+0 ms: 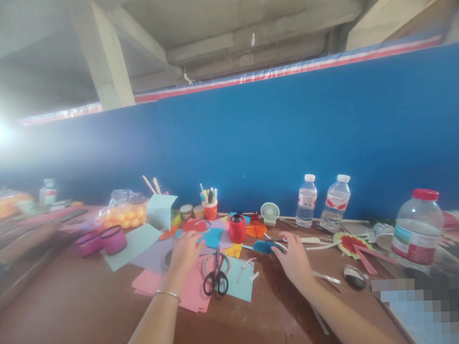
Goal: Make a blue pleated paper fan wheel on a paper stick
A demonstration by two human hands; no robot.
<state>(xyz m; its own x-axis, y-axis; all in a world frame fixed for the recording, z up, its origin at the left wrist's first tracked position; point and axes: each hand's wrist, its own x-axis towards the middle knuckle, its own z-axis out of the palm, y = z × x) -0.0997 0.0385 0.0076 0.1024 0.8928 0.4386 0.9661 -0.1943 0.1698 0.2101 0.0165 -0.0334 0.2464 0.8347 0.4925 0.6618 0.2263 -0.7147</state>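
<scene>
My left hand (185, 251) is over the coloured paper sheets, its fingers apart and slightly bent, with nothing visible in them. Just right of it, black-handled scissors (217, 283) lie across a tape roll (225, 262) and pink paper (186, 294). My right hand (295, 260) has thumb and fingers apart at the right end of a blue pleated paper fan (265, 247); whether it touches the fan I cannot tell. A red spool (237, 228) stands between the hands, beside an orange paper fan (256, 229). Light blue paper (239, 287) with white scraps lies nearer.
Water bottles (307, 202) and a small white fan (270, 213) stand along the blue wall (288, 130). A large red-capped bottle (419, 230) is at right. Left are a pen cup (210, 209), purple rolls (113, 240) and a bag of orange balls (125, 213). Another person's arm (24, 244) reaches in.
</scene>
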